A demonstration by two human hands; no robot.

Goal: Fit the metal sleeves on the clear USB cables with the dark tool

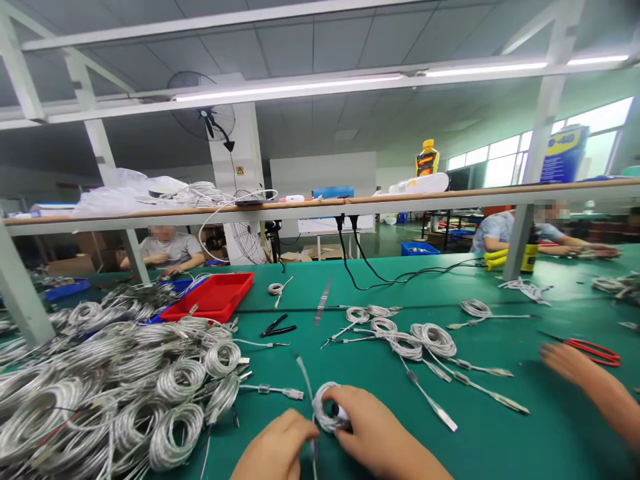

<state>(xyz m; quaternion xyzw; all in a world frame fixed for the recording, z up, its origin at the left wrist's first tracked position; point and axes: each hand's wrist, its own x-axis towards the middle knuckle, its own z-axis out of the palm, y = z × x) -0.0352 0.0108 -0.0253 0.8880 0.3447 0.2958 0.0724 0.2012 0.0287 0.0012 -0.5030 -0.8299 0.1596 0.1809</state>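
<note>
My two hands meet at the bottom middle over the green table (pixel 500 427). A small coil of silvery cable (pixel 325 405) sits between them. My right hand (pixel 373 433) is closed on the coil's right side, thumb and fingers wrapped round it. My left hand (pixel 277 448) is curled shut just left of it, pinching the cable's loose tail, which runs down between the hands. A big heap of the same coiled cables (pixel 125 387) lies to my left. Several more coils with flat connectors (pixel 425 340) lie spread out ahead on the right.
Another person's hand (pixel 567 361) reaches in from the right, near red-handled pliers (pixel 597 351). Black cutters (pixel 277 327) and a red tray (pixel 215 297) lie further back. A shelf rail (pixel 320 207) crosses overhead; two seated people work beyond it.
</note>
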